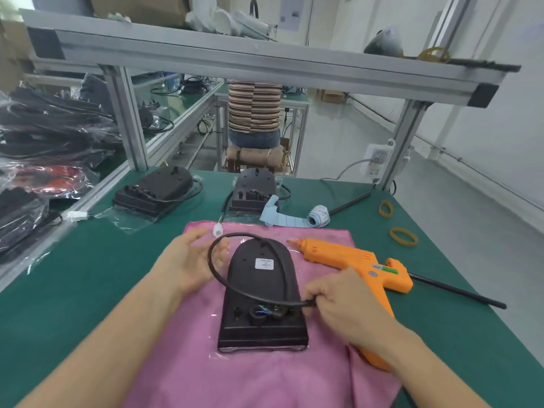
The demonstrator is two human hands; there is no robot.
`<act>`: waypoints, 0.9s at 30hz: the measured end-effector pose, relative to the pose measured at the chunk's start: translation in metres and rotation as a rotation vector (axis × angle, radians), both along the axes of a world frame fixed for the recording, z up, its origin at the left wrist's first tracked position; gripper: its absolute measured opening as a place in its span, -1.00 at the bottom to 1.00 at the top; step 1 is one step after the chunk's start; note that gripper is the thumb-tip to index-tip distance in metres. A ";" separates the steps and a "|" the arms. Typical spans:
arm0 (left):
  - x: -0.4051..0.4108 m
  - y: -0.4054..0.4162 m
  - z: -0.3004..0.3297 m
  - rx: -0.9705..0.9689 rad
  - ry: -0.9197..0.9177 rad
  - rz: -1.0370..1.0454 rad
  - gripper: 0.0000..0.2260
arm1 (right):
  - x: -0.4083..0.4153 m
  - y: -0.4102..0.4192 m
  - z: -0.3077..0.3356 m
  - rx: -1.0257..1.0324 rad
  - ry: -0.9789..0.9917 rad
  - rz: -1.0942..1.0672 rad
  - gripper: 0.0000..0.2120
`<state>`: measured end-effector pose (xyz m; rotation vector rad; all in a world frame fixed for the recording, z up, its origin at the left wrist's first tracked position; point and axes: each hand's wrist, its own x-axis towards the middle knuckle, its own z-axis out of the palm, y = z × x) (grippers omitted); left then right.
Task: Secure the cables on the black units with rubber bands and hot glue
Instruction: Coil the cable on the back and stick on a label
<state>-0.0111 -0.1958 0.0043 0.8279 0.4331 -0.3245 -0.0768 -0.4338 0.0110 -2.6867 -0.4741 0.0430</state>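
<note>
A black unit (260,293) with a white label lies on a pink cloth (265,375) in front of me. Its black cable (219,273) loops from the unit's near end out to the left and back over the top. My right hand (338,304) pinches the cable just right of the unit's near end. My left hand (191,260) is open, palm up, beside the loop on the left. An orange hot glue gun (353,260) lies on the cloth to the right. Two yellow rubber bands (403,236) (385,208) rest on the green mat at the right.
Two more black units (156,191) (253,188) with cables sit at the back of the green table (88,275). A blue label roll (316,215) and black rods (459,293) lie nearby. Bagged black parts (44,136) pile up at left. A person in a striped shirt (253,107) sits beyond the aluminium frame.
</note>
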 end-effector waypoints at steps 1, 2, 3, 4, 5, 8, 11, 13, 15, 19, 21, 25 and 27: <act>0.010 -0.001 -0.001 0.121 -0.008 -0.021 -0.82 | -0.001 0.000 -0.005 -0.033 0.011 -0.017 -0.76; 0.018 -0.003 -0.004 0.242 -0.020 -0.061 -0.81 | -0.003 0.002 -0.011 -0.038 0.007 -0.041 -0.82; 0.024 -0.005 -0.006 0.354 -0.037 -0.101 -0.78 | -0.004 0.004 -0.016 -0.019 -0.004 -0.084 -0.82; 0.029 -0.006 -0.009 0.449 -0.056 -0.123 -0.75 | -0.005 0.006 -0.020 0.018 -0.010 -0.126 -0.75; 0.032 -0.008 -0.011 0.534 -0.074 -0.122 -0.73 | -0.006 0.007 -0.024 0.054 -0.018 -0.141 -0.65; 0.033 -0.011 -0.016 0.749 -0.111 -0.055 -0.72 | -0.006 0.010 -0.025 0.103 -0.017 -0.074 -0.36; 0.023 -0.013 -0.023 0.806 -0.165 0.000 -0.77 | -0.008 0.015 -0.029 0.096 0.007 0.013 -0.29; 0.016 -0.013 -0.027 0.832 -0.202 0.039 -0.78 | -0.009 0.018 -0.034 0.129 -0.050 0.020 -0.28; 0.008 -0.012 -0.028 0.870 -0.226 0.060 -0.77 | -0.010 0.019 -0.038 0.206 -0.098 0.037 -0.42; -0.011 -0.007 -0.027 0.854 -0.275 0.071 -0.85 | -0.014 0.022 -0.050 0.435 -0.052 0.066 -0.65; -0.025 -0.008 -0.026 0.852 -0.310 0.048 -0.81 | -0.017 0.023 -0.052 0.496 -0.050 0.103 -0.68; -0.060 -0.016 -0.020 0.892 -0.507 0.032 -0.54 | -0.021 0.013 -0.051 0.432 -0.159 0.173 -0.74; -0.070 -0.021 -0.022 0.993 -0.570 0.029 -0.50 | -0.024 0.011 -0.052 0.238 -0.375 0.221 -0.73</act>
